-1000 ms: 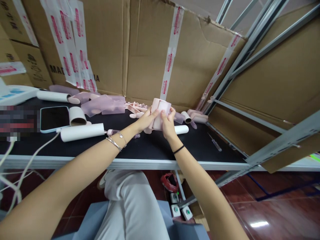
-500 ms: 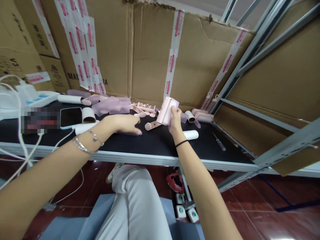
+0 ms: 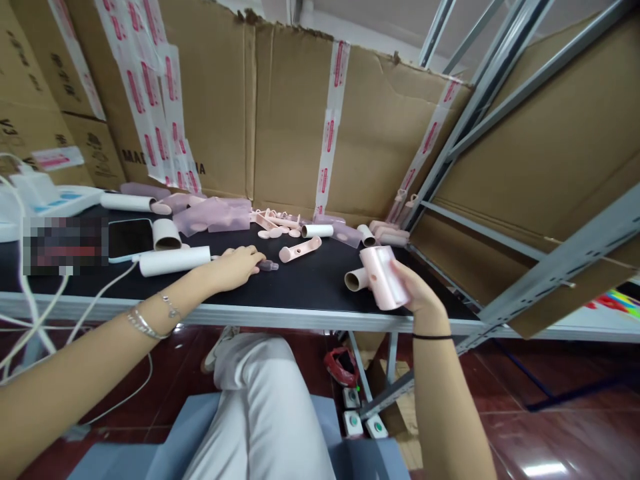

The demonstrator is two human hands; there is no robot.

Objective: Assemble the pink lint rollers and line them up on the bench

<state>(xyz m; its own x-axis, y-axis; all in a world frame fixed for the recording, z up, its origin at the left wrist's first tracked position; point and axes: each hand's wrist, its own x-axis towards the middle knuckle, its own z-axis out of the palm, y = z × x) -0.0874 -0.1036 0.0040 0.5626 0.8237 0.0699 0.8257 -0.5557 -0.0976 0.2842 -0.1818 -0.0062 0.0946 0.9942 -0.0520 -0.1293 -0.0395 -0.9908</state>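
Observation:
My right hand (image 3: 417,290) grips a pale pink plastic housing (image 3: 383,277), open-sided with a small hole in its wall, just above the right part of the table. Behind it lies a pale hollow tube (image 3: 356,280), partly covered. My left hand (image 3: 240,267) rests low on the table with its fingers curled over a small translucent purplish piece (image 3: 269,265), whose end sticks out past the fingertips. Left of this hand lies a white cylindrical tool (image 3: 175,260) with a cable and a thin tip. A pink handle-like part (image 3: 300,249) lies between both hands.
Purple translucent sleeves (image 3: 215,215), small pink parts (image 3: 277,223) and white tubes (image 3: 317,231) line the back against a cardboard wall (image 3: 290,120). At left are a phone (image 3: 130,239), a power strip (image 3: 75,200) and cables. A metal shelf post (image 3: 555,253) bounds the right.
My right hand has carried the pink housing right and down, away from the pink handle-like part. My left hand's fingers have come down over the purplish piece. The view has shifted slightly.

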